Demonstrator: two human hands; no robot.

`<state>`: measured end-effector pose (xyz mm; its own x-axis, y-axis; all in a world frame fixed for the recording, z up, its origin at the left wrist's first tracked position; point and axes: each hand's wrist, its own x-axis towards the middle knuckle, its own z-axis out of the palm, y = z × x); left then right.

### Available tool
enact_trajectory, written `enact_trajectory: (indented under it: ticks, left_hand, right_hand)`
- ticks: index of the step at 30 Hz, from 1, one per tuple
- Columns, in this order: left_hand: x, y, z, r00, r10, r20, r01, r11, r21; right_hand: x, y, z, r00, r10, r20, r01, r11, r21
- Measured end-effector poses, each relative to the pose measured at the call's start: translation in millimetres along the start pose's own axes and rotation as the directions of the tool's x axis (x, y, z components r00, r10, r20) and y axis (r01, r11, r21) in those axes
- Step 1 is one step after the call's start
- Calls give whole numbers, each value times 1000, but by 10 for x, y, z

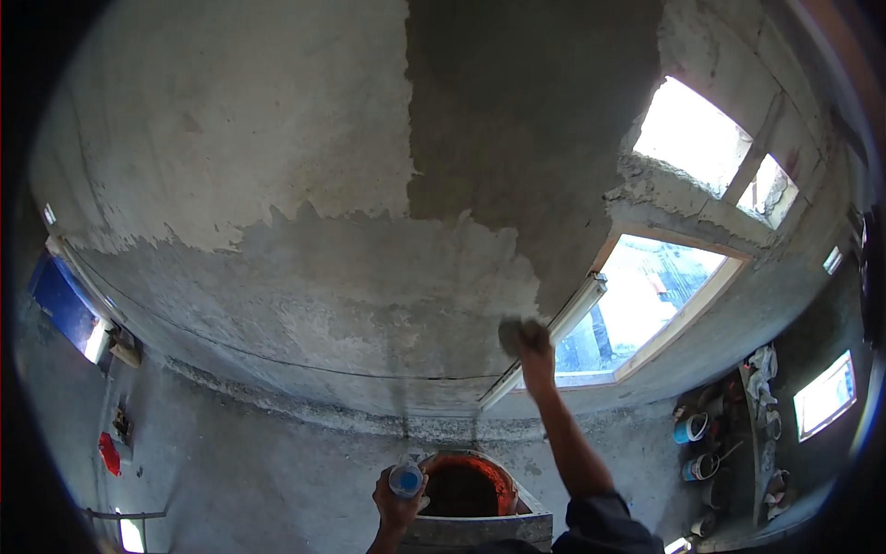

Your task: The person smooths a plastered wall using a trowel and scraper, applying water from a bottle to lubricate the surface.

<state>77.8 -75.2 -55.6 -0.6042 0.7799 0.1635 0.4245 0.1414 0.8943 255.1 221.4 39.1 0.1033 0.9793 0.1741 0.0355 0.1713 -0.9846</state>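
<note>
The right hand [533, 343] is raised at full reach against the ceiling [277, 166], and a grey sponge or pad [513, 334] is pressed under it; the fingers appear closed around that pad, though most of it is covered by the hand and its exact shape cannot be made out. The pad is set on the edge where darker, damp plaster [517, 120] meets the paler, dry plaster to the left of the hand. Just to the right of the hand a window frame [637, 305] is seen, its glass washed out by daylight, and a pale strip beside it runs down past the wrist. The right forearm is followed down to a dark sleeve [604, 522], which is cut off by the lower edge of the view. Lower and to the left, the left hand [399, 503] is clamped around a small bottle with a blue cap [405, 480]; only the cap and neck are shown, the rest being hidden in the fist. Just right of the left hand an orange bucket [466, 485] is set on a grey ledge [480, 531], its inside dark and its contents not discernible. Far to the right of both hands, tins and pots [697, 443] are gathered on the floor, too small and distorted to be identified. A red object [109, 454] far to the left cannot be made out.
</note>
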Motion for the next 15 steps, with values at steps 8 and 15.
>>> enact_trajectory:
  ticks: [8,15]
  left_hand:
    - [-41,115,17,1000,-22,-9,21,997,-71]
    - [-178,-132,130,998,18,-60,-22,997,-72]
  right_hand:
    - [2076,-1826,906,213,-971,-110,797,238,-554]
    - [2177,-1184,1460,208,-934,289,798,-8,-602]
